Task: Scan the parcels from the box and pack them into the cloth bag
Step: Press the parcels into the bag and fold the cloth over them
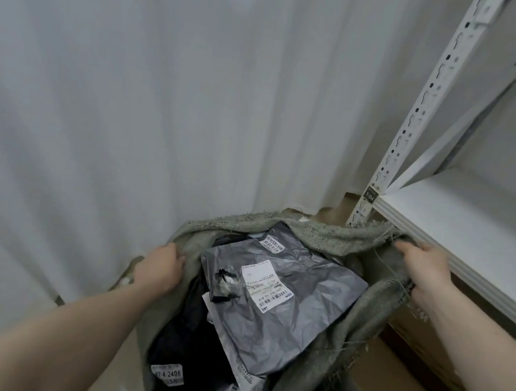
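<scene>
at the cloth bag [327,239] rim, both hands [160,269] [424,270] grip it.

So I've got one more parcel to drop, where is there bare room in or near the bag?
The white shelf board, right of the cloth bag, shows bare surface. The bag mouth is crowded: a grey parcel lies on top, black parcels fill the left side. The left hand and right hand grip the rim, so only the middle is open for a hand.
</scene>
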